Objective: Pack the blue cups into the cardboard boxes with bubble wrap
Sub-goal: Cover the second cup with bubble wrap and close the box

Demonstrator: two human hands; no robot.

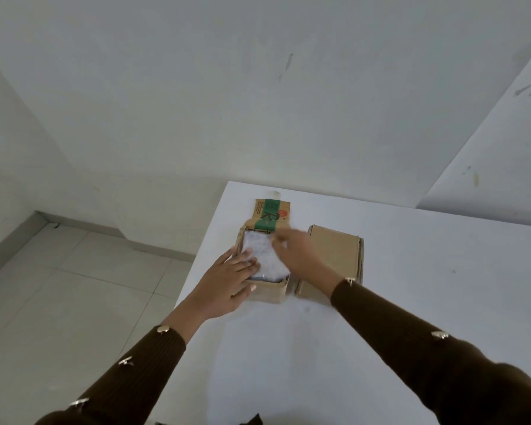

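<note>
An open cardboard box stands near the table's left edge, its lid with a green band folded back. White bubble wrap fills its top, with a sliver of blue showing at the near edge. My left hand lies flat with straight fingers on the wrap and the box's near left corner. My right hand reaches over the wrap's right side; it is blurred, so its fingers are unclear. A second cardboard box, closed, sits just to the right.
The white table stretches right and toward me. Its left edge drops to a tiled floor. White walls stand behind. A small dark object peeks in at the bottom edge.
</note>
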